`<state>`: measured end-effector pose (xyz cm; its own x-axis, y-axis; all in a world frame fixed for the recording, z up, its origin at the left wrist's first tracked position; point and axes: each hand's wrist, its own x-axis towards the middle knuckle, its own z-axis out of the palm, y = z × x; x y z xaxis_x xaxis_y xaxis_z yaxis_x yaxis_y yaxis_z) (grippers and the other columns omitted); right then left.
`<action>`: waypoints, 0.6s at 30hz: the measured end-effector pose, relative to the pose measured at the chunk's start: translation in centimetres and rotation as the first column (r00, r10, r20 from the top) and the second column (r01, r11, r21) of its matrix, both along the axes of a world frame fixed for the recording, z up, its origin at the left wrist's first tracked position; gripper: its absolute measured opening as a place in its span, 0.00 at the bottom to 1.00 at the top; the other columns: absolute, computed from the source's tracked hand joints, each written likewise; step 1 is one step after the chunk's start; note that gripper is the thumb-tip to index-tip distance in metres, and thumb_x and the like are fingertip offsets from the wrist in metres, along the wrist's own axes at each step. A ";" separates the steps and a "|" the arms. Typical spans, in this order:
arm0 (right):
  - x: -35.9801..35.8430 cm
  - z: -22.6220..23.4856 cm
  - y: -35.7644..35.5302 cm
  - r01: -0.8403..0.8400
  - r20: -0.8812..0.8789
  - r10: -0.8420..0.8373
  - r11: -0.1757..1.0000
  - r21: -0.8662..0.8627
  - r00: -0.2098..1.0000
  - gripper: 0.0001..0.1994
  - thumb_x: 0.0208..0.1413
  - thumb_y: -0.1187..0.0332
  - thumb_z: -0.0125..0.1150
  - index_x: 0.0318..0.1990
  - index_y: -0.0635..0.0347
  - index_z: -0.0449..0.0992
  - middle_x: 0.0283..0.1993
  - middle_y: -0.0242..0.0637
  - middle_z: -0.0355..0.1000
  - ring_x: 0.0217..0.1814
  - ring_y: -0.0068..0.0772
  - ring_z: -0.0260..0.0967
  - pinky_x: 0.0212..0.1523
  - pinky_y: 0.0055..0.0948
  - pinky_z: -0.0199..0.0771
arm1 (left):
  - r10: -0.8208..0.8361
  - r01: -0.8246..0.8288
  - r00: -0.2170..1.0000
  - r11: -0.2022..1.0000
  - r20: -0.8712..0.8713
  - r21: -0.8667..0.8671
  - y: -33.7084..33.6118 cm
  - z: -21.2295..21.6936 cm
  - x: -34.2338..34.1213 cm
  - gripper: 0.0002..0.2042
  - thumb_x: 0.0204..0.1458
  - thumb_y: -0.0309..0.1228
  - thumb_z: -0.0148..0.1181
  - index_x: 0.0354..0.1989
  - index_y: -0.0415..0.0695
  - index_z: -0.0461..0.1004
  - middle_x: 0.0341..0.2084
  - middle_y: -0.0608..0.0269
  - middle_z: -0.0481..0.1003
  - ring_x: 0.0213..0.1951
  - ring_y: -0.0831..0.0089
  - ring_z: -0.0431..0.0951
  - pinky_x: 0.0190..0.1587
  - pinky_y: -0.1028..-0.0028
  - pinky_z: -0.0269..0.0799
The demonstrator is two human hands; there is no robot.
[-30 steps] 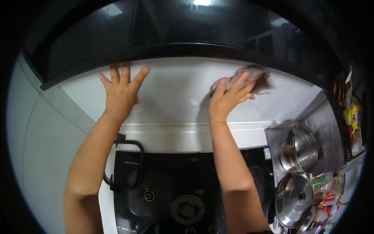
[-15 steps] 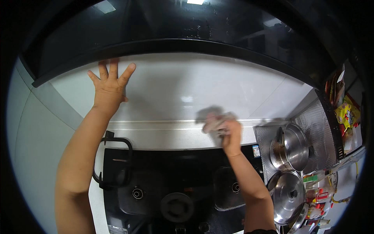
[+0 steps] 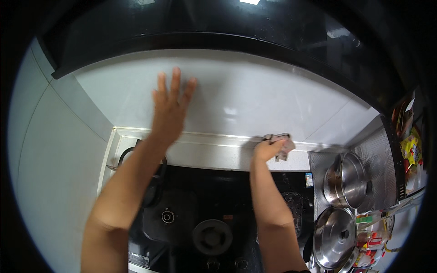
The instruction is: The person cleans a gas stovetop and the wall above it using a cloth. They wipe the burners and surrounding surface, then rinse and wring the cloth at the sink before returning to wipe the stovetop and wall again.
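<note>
My left hand [image 3: 170, 107] is raised in front of the pale back wall [image 3: 246, 91], its fingers stretched and apart, holding nothing. Whether it touches the wall I cannot tell. My right hand [image 3: 267, 150] is closed on a crumpled pinkish-grey cloth [image 3: 285, 149], at the white ledge [image 3: 209, 150] where the wall meets the counter. Below both forearms lies a black gas stove [image 3: 227, 191]. A black pan support [image 3: 159, 182] sits at its left, partly hidden by my left forearm.
A dark range hood [image 3: 205, 20] overhangs the wall. To the right stand a steel pot [image 3: 346, 179] and a round steel lid [image 3: 334, 239], beside a foil-like shield [image 3: 378, 154]. Bottles and jars [image 3: 373, 243] and a yellow packet [image 3: 411, 148] are farther right.
My left hand has come away from the hood's lower edge and moved right and down. My right hand has turned, with the cloth now on its right side. The view has shifted slightly.
</note>
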<state>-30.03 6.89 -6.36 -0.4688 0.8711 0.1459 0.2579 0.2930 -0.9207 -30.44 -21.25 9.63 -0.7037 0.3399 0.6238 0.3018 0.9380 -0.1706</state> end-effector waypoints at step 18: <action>3.7 1.3 -8.2 -0.441 0.169 0.421 0.714 0.544 0.891 0.18 0.38 0.76 0.59 0.41 0.70 0.78 0.40 0.52 0.73 0.46 0.54 0.67 0.50 0.43 0.68 | -0.849 -0.865 0.494 -0.502 0.186 0.006 8.6 -15.1 -0.7 0.18 0.61 0.30 0.33 0.45 0.26 0.65 0.45 0.38 0.70 0.52 0.51 0.71 0.58 0.56 0.66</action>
<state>-26.30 -1.29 -5.09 -0.7858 0.3432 0.5145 0.0013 0.8328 -0.5536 -31.10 -12.65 -5.46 -0.5865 0.3247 -0.7420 -0.6772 -0.6991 0.2294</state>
